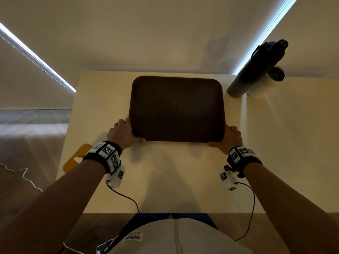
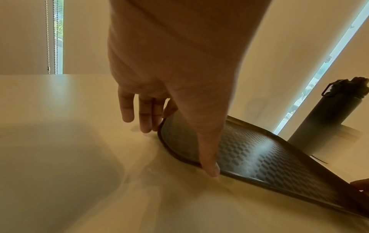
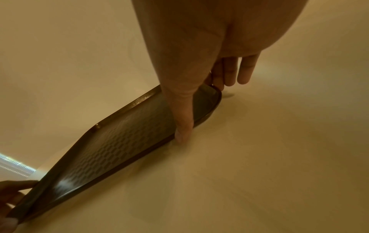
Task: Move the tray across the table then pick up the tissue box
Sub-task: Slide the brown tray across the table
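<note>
One dark brown tray (image 1: pixel 176 109) lies flat on the pale surface (image 1: pixel 165 173), in the centre of the head view. Two hands grip its near corners. One yellow tissue box (image 1: pixel 77 158) sits at the left edge of the surface, at the frame's lower left, partly behind the left wrist. One dark bottle (image 1: pixel 256 70) and one white cup (image 1: pixel 266 81) stand at the upper right, touching or nearly so.

The head view alone shows the tissue box and the cup clearly. The wrist views alone show the tray's checkered inner texture and the finger placement.

The left hand (image 2: pixel 165 88) has its thumb laid along the tray's near rim and its fingers (image 2: pixel 145 113) straight down against the left side edge, clamped on the corner. The right hand (image 3: pixel 201 66) mirrors this: thumb on the near rim, fingers (image 3: pixel 229 71) pointing down beside the right edge. Whether the tray is lifted off the surface cannot be told.
</note>
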Motion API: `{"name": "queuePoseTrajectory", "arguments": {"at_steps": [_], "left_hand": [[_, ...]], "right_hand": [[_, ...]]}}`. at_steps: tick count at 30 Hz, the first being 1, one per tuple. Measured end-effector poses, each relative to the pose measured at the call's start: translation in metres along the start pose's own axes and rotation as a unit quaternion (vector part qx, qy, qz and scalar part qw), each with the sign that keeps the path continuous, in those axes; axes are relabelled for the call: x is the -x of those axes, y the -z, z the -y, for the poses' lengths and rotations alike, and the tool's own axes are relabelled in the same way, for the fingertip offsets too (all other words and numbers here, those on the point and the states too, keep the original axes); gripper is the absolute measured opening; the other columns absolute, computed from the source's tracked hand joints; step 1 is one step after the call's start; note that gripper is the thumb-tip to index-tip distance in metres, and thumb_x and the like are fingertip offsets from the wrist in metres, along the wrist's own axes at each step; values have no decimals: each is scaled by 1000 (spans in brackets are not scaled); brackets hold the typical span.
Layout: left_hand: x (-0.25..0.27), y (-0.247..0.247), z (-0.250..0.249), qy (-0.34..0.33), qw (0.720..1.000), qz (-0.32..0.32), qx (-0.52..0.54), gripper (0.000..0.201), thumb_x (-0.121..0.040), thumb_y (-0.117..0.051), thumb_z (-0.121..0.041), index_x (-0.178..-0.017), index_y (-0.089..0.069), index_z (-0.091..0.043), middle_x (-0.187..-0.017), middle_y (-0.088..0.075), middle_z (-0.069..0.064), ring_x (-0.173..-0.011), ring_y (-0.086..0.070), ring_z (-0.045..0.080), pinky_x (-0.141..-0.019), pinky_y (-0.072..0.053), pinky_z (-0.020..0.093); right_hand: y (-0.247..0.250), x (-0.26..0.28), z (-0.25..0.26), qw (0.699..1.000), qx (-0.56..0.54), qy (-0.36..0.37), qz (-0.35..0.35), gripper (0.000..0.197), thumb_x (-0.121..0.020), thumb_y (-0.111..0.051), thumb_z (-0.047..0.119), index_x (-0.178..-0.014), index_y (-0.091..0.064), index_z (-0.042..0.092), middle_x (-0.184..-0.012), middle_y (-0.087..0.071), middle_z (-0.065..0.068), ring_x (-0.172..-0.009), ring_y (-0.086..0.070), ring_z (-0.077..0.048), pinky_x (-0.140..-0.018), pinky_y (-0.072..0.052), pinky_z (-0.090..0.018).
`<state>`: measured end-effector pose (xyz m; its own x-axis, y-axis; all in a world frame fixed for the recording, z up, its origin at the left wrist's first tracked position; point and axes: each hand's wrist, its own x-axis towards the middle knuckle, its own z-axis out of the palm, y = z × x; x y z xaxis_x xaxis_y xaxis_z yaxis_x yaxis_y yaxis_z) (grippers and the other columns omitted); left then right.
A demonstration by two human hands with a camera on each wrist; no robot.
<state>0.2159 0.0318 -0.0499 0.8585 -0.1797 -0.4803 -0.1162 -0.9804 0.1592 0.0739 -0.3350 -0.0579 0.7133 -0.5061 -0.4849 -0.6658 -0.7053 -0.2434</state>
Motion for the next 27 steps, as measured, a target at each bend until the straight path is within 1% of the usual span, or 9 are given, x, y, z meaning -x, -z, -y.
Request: {"name": "queuePoseTrajectory", "arguments": {"at_steps": [6, 10, 16, 23, 27], "left_hand": [[-4, 1, 2, -2, 1000, -5, 9, 114, -60, -78, -72, -148, -32, -15, -134, -49, 18, -122, -51, 38, -96, -46, 51], [-2, 0, 2, 0, 1000, -4, 16, 114, -61, -79, -70, -147, -32, -14, -134, -49, 19, -122, -51, 39, -96, -47, 51], [-2, -1, 5, -4, 1000, -7, 17, 113, -59, -78, -72, -146, -33, -16, -132, -50, 18, -120, -53, 38, -96, -49, 51], [-2, -3, 5, -1, 1000, -8, 24, 112, -57, -79, -71, -144, -34, -15, -130, -51, 18, -119, -53, 39, -94, -49, 51], [-3, -1, 5, -2, 1000, -7, 18, 113, -57, -79, -72, -144, -34, -15, -130, -51, 18, -119, -53, 38, -95, -48, 51]], "right_hand": [[1, -4, 5, 1000, -20, -10, -2, 96, -60, -89, 44, -137, -40, 16, -136, -42, -15, -126, -41, -38, -104, -40, -52], [1, -4, 7, 1000, -21, -11, -2, 98, -59, -88, 47, -138, -39, 18, -136, -42, -14, -126, -40, -39, -104, -40, -53], [0, -3, 10, 1000, -14, -15, -4, 100, -60, -88, 48, -140, -38, 15, -137, -42, -15, -127, -39, -40, -105, -40, -54], [3, -5, 13, 1000, -15, -18, -3, 96, -58, -88, 47, -136, -42, 17, -134, -44, -14, -124, -42, -38, -104, -41, -52], [2, -3, 13, 1000, -17, -16, -7, 96, -59, -88, 47, -137, -41, 17, -134, -44, -14, -124, -42, -38, -104, -41, -52]]}}
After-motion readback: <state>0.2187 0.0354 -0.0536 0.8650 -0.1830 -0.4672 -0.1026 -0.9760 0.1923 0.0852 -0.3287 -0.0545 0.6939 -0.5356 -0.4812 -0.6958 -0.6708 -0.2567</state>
